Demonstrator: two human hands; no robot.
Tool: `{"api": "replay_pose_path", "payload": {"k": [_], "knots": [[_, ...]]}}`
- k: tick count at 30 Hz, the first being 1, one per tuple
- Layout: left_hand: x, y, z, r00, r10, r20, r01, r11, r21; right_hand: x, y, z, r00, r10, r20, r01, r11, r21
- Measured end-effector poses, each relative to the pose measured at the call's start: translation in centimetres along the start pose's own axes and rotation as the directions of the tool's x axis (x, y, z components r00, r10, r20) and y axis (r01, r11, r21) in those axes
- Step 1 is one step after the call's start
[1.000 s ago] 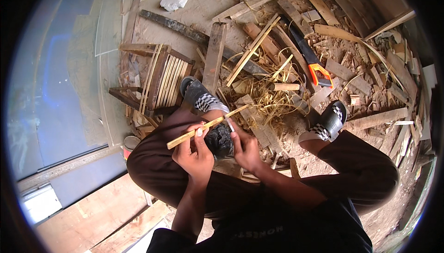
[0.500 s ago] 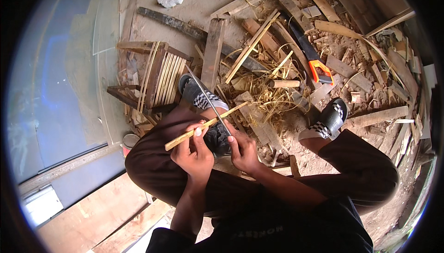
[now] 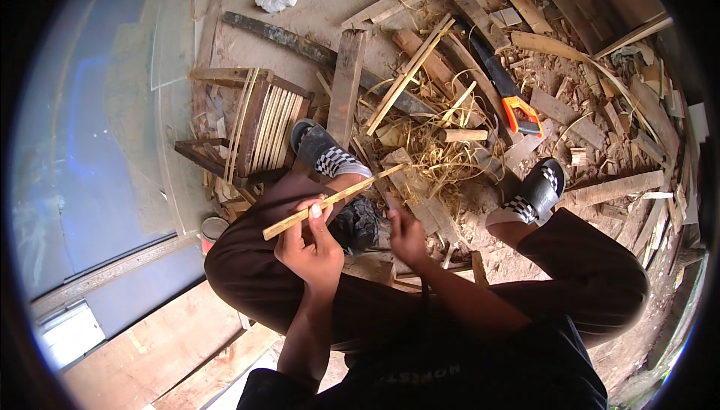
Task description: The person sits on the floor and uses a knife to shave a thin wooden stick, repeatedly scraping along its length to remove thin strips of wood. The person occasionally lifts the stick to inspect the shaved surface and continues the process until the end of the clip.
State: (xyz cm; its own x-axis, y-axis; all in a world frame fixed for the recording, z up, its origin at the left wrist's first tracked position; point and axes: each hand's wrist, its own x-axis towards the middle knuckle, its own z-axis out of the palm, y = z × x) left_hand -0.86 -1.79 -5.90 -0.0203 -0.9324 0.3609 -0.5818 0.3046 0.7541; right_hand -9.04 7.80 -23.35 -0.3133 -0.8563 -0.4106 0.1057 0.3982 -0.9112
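My left hand point(image 3: 311, 249) is closed around a thin bamboo strip point(image 3: 337, 196), which slants up to the right from its thick cut end. The strip's thin tip reaches over the pile of shavings. To the right and apart from the strip, my right hand point(image 3: 407, 236) is closed on the long thin knife seen a moment earlier. Its blade is hard to make out now, blurred or turned end-on. Below both hands, a black plastic bag point(image 3: 356, 224) lies between my legs.
A small wooden frame with pale slats point(image 3: 271, 125) stands beside my left foot. Curly shavings point(image 3: 435, 155) and planks point(image 3: 346, 84) lie ahead. An orange-handled saw point(image 3: 521, 116) rests at the right. Glass-like sheets point(image 3: 97, 140) line the left, near a can point(image 3: 213, 228).
My right hand has moved right and slightly down, away from the bamboo strip. The knife blade no longer crosses the strip. My left hand has shifted slightly left with the strip.
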Motion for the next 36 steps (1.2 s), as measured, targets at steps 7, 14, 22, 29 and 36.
{"api": "replay_pose_path", "payload": {"k": [7,14,22,29,36], "knots": [[-0.3,0.1,0.4,1.0,0.011,0.005,-0.011,1.0,0.029,-0.2,-4.4,-0.1,0.994,-0.081,0.069,0.076,0.995,0.071],[0.1,-0.1,0.3,0.998,-0.037,-0.05,0.037,0.999,0.0,1.1,-0.6,-1.4,0.947,0.321,0.03,-0.315,0.941,-0.12],[-0.1,-0.2,0.3,0.996,-0.07,-0.054,0.07,0.998,0.007,-0.7,-3.8,0.7,0.902,-0.432,0.019,0.43,0.901,0.062],[0.6,-1.2,-0.6,0.948,-0.273,-0.163,0.248,0.956,-0.155,-1.9,-4.3,2.2,0.985,-0.174,0.004,0.173,0.983,0.062],[0.0,-0.2,-0.3,0.984,-0.153,-0.094,0.149,0.988,-0.046,-1.4,-1.4,0.5,0.999,-0.048,0.02,0.05,0.99,-0.132]]}}
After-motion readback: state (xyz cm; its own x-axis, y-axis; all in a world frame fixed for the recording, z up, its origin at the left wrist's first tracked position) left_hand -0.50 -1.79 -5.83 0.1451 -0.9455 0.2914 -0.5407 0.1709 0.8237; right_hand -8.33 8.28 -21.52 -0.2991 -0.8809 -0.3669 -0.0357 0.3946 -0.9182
